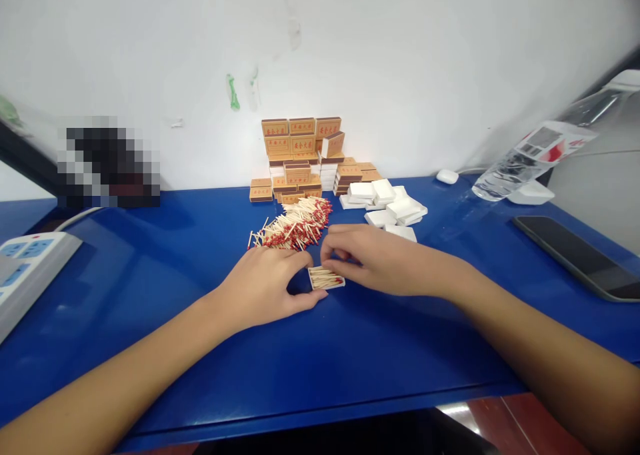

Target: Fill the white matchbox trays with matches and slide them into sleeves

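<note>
A small white matchbox tray filled with red-tipped matches lies on the blue table in front of me. My left hand grips the tray at its left end, thumb on the near side and forefinger on the far side. Over the tray's far edge, my right hand has its fingers pinched together; whatever they hold is hidden. Just beyond both hands spreads a heap of loose matches. Several white trays are piled behind my right hand.
Printed matchboxes stand stacked against the white wall. On the right are a tilted water bottle, a phone and a white earbud case. A white power strip sits at the left. The table's front edge runs below my arms.
</note>
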{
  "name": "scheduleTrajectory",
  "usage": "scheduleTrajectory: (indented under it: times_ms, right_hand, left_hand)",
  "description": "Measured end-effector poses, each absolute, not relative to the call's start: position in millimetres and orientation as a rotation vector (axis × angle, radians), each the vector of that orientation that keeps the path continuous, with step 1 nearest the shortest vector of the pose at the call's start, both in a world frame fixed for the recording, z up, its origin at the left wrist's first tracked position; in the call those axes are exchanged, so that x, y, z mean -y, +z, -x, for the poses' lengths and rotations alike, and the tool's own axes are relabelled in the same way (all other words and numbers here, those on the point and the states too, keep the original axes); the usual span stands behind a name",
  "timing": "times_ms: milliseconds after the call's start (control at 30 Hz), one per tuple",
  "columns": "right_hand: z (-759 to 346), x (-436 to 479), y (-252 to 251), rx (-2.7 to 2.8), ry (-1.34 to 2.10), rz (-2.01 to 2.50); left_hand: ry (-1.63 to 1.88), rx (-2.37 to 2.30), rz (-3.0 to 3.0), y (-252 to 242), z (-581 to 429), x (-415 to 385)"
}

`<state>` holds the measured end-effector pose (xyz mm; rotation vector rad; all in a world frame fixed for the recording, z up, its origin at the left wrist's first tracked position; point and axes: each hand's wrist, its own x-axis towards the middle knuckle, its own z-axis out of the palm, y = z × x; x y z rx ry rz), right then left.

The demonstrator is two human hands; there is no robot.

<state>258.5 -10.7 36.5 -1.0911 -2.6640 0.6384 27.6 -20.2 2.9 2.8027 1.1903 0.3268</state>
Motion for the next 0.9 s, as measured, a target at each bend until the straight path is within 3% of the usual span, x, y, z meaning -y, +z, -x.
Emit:
scheduleTrajectory:
  times_ms: [900]
  right_hand:
    - [-261.0, 15.2, 39.3, 2.687, 0.6, 1.098]
  left_hand:
    - [0.317, -1.176, -2.797, 2.2, -25.4, 20.3]
